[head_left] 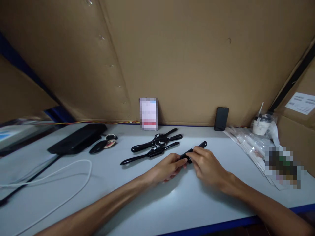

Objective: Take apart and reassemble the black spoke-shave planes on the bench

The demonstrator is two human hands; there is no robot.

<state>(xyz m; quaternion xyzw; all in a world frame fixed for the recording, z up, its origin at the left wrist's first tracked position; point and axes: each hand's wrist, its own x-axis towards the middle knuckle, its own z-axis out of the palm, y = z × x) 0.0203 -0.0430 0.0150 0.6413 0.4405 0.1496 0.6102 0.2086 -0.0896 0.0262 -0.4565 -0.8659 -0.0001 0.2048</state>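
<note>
Both of my hands are on a black spokeshave [203, 144], held just above the table right of the middle. My left hand [171, 166] is closed round its left side and hides that handle. With bent fingers my right hand [206, 164] pinches at the body in the middle; whatever small part lies under the fingertips is hidden. The right handle, with a hole in its end, sticks out past my right hand. Left of my hands lie more black spokeshaves: one nearest me [134, 159], and others close together behind it [142, 146].
A white table [147, 196] runs to a cardboard wall [177, 65]. Against it lean a lit phone [149, 113] and a dark phone [221, 118]. At left are a black case [78, 139], keys [98, 147] and a white cable [90, 168]; at right, plastic bags [253, 150] and a cup [261, 126].
</note>
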